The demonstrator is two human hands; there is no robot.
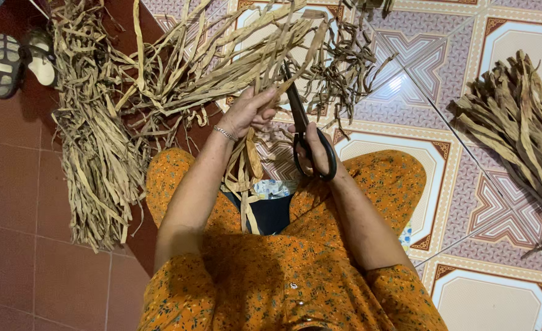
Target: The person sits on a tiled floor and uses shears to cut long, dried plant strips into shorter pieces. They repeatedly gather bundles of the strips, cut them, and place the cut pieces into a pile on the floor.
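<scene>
between the knees, left hand point(249, 113) gripping dried strips point(265, 49), right hand point(312, 153) with scissors point(305, 132)

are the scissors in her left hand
No, the black scissors are in the right hand, while the left hand grips a bunch of dried strips.

Orange floral clothing point(295, 288), silver bracelet point(225, 133) (left wrist)

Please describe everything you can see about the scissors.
The scissors are large, with black looped handles and dark blades that look like metal. The right hand holds them, fingers through the loops. The blades point up and away from the person, into the bundle of dried leaf strips that the left hand grips. How far the blades are open cannot be told.
</scene>
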